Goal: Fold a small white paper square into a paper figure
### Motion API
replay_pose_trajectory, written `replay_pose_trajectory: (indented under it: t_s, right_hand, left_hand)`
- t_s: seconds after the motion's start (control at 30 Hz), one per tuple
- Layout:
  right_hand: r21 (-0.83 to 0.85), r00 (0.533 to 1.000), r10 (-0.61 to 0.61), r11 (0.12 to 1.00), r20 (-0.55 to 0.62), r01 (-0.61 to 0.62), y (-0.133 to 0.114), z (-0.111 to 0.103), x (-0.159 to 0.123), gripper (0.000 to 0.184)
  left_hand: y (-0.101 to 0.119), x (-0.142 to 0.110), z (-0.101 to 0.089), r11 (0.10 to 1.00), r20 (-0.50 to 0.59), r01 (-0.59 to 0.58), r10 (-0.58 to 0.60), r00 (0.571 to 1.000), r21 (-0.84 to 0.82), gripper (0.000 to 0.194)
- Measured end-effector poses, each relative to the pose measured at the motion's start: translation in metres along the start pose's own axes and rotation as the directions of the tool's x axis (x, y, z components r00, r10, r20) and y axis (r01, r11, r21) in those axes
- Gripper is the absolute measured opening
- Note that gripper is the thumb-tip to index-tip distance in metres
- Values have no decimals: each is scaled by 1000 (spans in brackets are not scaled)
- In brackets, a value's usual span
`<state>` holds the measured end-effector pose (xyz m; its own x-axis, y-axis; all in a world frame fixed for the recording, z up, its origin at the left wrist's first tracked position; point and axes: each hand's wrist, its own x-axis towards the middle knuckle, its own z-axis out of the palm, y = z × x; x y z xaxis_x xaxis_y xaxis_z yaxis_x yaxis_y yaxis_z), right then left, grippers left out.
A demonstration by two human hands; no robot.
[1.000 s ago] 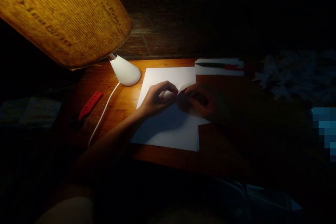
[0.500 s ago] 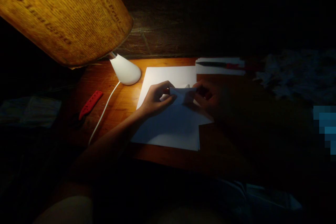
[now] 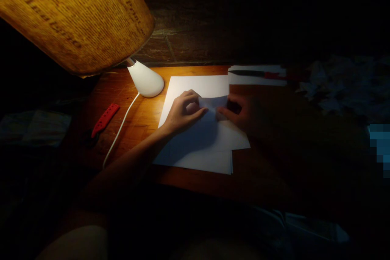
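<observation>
A sheet of paper (image 3: 215, 103) is held up between my two hands, its upper edge slightly curved and its lower right corner reaching out past the stack. My left hand (image 3: 187, 109) pinches its left side between thumb and fingers. On the right side, my right hand (image 3: 237, 109) grips the same sheet, though much of that hand lies in shadow. Under them a stack of white paper (image 3: 195, 83) rests on the table. Shadow covers the lower half of the stack, so where the held sheet ends there is hard to make out.
A lamp with a printed yellow shade (image 3: 79, 20) and white base (image 3: 148, 81) stands at left, its white cord (image 3: 122, 124) trailing forward. A red-handled tool (image 3: 105, 120) lies on the wooden table (image 3: 195, 180). Behind, a red-handled knife (image 3: 250, 74) crosses smaller papers (image 3: 258, 81). Crumpled white pieces (image 3: 341, 85) sit far right.
The held sheet has opened out and tilted, with its lower right corner showing more. My right hand has shifted slightly; my left hand keeps its pinch.
</observation>
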<state>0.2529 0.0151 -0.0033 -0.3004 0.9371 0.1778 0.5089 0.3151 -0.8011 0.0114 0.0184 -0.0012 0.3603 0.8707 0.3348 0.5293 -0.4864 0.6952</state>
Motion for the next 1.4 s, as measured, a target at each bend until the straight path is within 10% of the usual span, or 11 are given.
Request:
replay_pose_trajectory:
  t_s: [1.4]
  right_hand:
    - [-97,995,68,992,-74,-75,-5,7,3,29]
  left_hand:
    - [1,1,4,978,75,-69,55,996,198,26]
